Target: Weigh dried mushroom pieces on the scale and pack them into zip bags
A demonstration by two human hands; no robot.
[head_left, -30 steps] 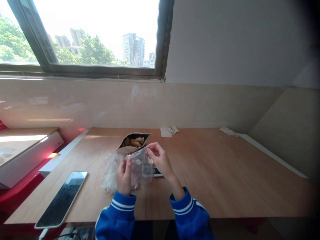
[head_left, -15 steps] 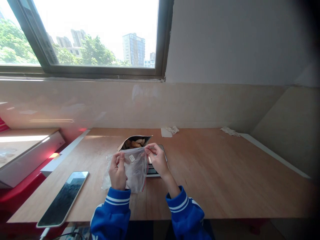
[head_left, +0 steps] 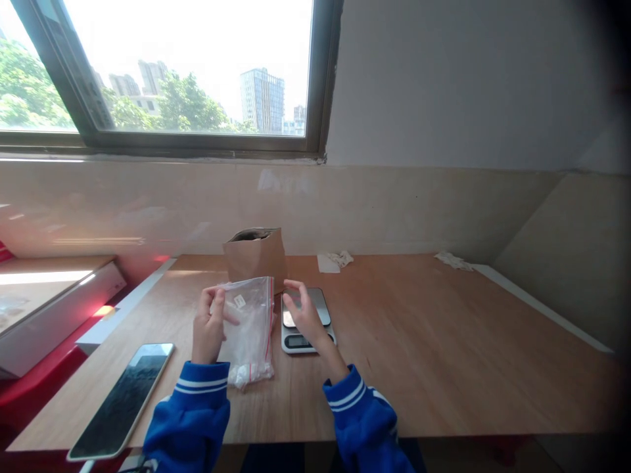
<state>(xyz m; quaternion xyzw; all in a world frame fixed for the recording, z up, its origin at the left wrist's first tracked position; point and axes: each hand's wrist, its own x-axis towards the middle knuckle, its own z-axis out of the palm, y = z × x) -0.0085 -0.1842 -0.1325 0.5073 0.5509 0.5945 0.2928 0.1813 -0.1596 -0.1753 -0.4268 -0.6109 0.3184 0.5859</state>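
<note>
Grasping the clear zip bag (head_left: 250, 325) by its left edge in the left hand (head_left: 208, 330), before the paper bag (head_left: 256, 259), with the right hand (head_left: 304, 316) free, half-open and partly hiding the scale (head_left: 322, 307).

L hand (head_left: 210, 328) is holding a clear zip bag (head_left: 251, 338) by its L side, w/ a red line running down the bag's R side & a small white label (head_left: 239, 301) showing nr the top. R hand (head_left: 304, 312) is hovering over a kitchen scale (head_left: 321, 305), thumb & fingers parted, just beside the bag. Brown paper bag (head_left: 256, 259) is standing upright behind them, mouth open. Phone (head_left: 123, 397) is lying screen-up on the L part of the wooden surface (head_left: 444, 355), white cable (head_left: 87, 466) trailing off its nr end. White sheet (head_left: 328, 264) & crumpled tissue (head_left: 344, 257) are lying at the back, nr the wall (head_left: 394, 210). Window (head_left: 325, 85) is showing trees (head_left: 185, 102) & bldgs (head_left: 263, 98).
</note>
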